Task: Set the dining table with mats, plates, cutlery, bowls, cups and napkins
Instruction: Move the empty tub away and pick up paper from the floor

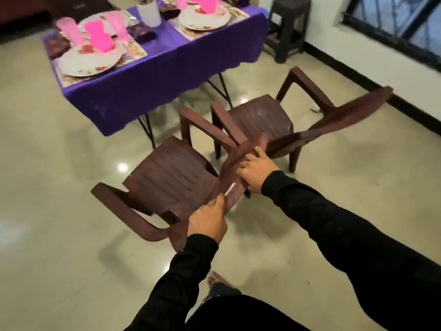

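Black sleeves (334, 223) lowest in view, a bare foot (216, 279) on the glossy tiled floor (59, 271) between them. Left hand (207, 222) clamped on the top edge of the near brown plastic armchair's (167, 177) backrest, fingers curled over it. Right hand (256, 173) gripping the backrest of the second armchair (260, 115), fingers wrapped, thumb on top. Both chairs side by side, arms nearly touching, between the person and the table. Beyond them, a table under a purple cloth (148, 89), already laid: floral plates (89, 60), pink bowls (99, 38), pink cups (70, 29), dark napkins (140, 33), patterned mats (133, 50), a white container (149, 10). Dark stool (288, 25) by the wall, beside the table.
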